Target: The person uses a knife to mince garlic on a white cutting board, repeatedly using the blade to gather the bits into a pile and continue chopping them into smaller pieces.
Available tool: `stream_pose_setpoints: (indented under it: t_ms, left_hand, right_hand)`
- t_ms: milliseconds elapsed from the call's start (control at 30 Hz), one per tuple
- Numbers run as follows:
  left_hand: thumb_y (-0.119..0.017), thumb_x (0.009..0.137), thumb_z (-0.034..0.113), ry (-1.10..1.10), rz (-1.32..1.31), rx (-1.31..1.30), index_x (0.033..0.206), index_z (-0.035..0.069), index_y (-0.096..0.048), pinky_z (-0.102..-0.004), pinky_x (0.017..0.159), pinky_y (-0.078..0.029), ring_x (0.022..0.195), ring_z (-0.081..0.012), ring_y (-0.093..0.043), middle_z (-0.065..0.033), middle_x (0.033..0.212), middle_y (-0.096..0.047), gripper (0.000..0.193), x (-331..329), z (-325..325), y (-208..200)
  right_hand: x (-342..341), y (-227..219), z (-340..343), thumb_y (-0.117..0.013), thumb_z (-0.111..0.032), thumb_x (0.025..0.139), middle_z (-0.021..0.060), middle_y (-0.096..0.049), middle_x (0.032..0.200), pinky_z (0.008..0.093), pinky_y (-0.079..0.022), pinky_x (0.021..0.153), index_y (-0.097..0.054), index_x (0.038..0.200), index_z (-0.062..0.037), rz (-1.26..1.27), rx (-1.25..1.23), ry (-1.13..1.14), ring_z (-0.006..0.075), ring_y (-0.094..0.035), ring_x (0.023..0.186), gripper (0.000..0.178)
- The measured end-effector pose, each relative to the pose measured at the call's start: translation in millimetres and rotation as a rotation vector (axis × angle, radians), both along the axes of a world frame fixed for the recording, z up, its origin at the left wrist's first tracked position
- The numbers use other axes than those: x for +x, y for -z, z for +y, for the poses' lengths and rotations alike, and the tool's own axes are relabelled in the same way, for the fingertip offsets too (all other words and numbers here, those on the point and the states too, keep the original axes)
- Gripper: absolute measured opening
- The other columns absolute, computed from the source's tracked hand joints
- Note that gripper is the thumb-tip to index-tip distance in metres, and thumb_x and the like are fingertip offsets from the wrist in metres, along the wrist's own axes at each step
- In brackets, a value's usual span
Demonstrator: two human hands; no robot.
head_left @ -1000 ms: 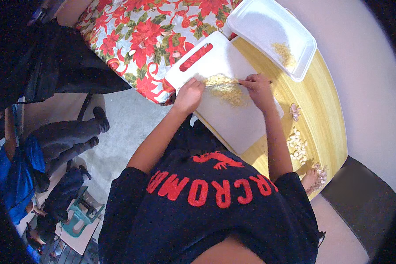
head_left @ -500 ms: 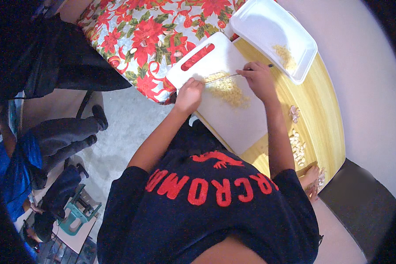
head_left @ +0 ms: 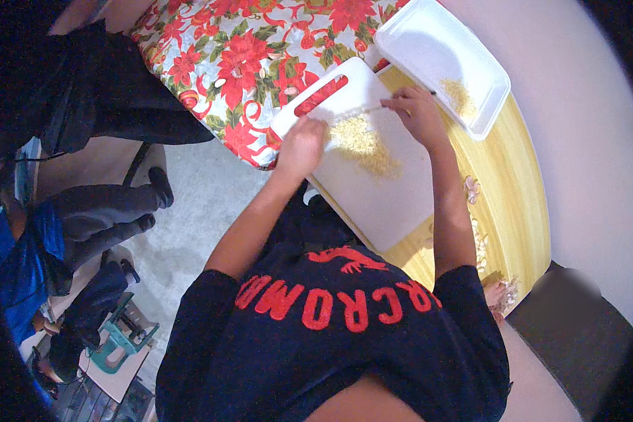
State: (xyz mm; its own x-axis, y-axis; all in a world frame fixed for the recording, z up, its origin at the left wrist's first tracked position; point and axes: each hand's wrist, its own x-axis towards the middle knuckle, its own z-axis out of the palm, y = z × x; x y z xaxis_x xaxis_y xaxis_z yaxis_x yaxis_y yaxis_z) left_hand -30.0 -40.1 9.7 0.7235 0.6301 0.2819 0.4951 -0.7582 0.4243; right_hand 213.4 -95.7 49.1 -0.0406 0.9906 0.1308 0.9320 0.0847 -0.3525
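A white cutting board (head_left: 394,211) with a handle slot lies in front of me, bearing a heap of finely chopped garlic (head_left: 364,146). Across the heap's far edge runs a thin knife (head_left: 362,112), its blade blurred by motion. My right hand (head_left: 416,116) is closed round the dark handle, whose end pokes out beyond the fingers. At the blade's other end, on the board's left edge, my left hand (head_left: 304,146) is curled in and seems to grip the tip; its fingers are partly smeared.
A white tray (head_left: 429,35) with some chopped garlic (head_left: 459,97) stands beyond the board at right. Garlic cloves (head_left: 481,246) and peel (head_left: 471,188) lie right of my forearm, near another person's hand (head_left: 496,293). A poinsettia-patterned cloth (head_left: 246,56) covers the far left; people sit at left.
The knife has shifted slightly to the far side of the heap, uncovering more chopped garlic. Both hands keep their holds. The other person's hand has moved a little nearer to me.
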Motion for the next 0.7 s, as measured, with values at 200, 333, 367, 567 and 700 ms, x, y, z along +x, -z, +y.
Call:
stream_pose_setpoints:
  t_ms: [200, 333, 367, 567, 700]
  left_hand:
    - [-0.048, 0.067, 0.003, -0.04, 0.093, -0.017, 0.079, 0.0, -0.058, -0.0345, 0.073, -0.044, 0.079, -0.0257, -0.053, -0.0125, 0.076, -0.058, 0.016, 8.1, 31.2, 7.5]
    - [-0.048, 0.067, 0.003, 0.038, 0.091, -0.036, 0.082, 0.0, -0.057, -0.0351, 0.073, -0.045, 0.081, -0.0257, -0.053, -0.012, 0.077, -0.057, 0.018, 5.6, 14.5, 22.9]
    - [-0.047, 0.067, 0.003, 0.069, 0.049, -0.023, 0.082, 0.0, -0.057, -0.0353, 0.073, -0.045, 0.081, -0.0257, -0.053, -0.012, 0.078, -0.057, 0.018, 3.5, 6.3, 23.4]
    - [-0.048, 0.067, 0.004, 0.066, 0.026, -0.044, 0.081, 0.001, -0.057, -0.0349, 0.072, -0.045, 0.081, -0.0259, -0.053, -0.0117, 0.08, -0.057, 0.017, 9.1, -11.7, 21.6]
    - [-0.047, 0.067, 0.003, 0.013, 0.04, -0.011, 0.082, 0.0, -0.057, -0.0341, 0.073, -0.045, 0.084, -0.0254, -0.052, -0.012, 0.082, -0.057, 0.019, 17.8, 12.8, 20.3]
  right_hand:
    - [-5.6, 29.0, 21.1, -0.055, -0.007, 0.069, 0.0025, -0.058, 0.085, 0.0345, -0.039, 0.078, -0.065, 0.088, -0.0176, -0.021, 0.076, 0.056, 0.0213, -0.052, 0.088, 0.025]
    - [1.9, 44.8, 2.0, -0.056, -0.007, 0.069, 0.0016, -0.058, 0.088, 0.0349, -0.039, 0.079, -0.065, 0.089, -0.0184, 0.01, 0.015, 0.045, 0.0207, -0.051, 0.089, 0.025]
    - [2.4, 43.2, -7.4, -0.056, -0.007, 0.069, 0.0016, -0.058, 0.088, 0.0349, -0.039, 0.079, -0.065, 0.089, -0.0182, -0.005, -0.007, 0.043, 0.0207, -0.051, 0.089, 0.024]
    - [1.6, 27.9, -32.9, -0.055, -0.007, 0.071, 0.0025, -0.057, 0.087, 0.0343, -0.039, 0.078, -0.065, 0.088, -0.0167, -0.016, 0.006, 0.079, 0.0211, -0.051, 0.088, 0.022]
    - [-0.1, 27.5, -9.0, -0.055, -0.007, 0.072, 0.0033, -0.057, 0.088, 0.0354, -0.038, 0.079, -0.065, 0.089, -0.0167, -0.031, 0.064, 0.136, 0.0218, -0.051, 0.09, 0.022]
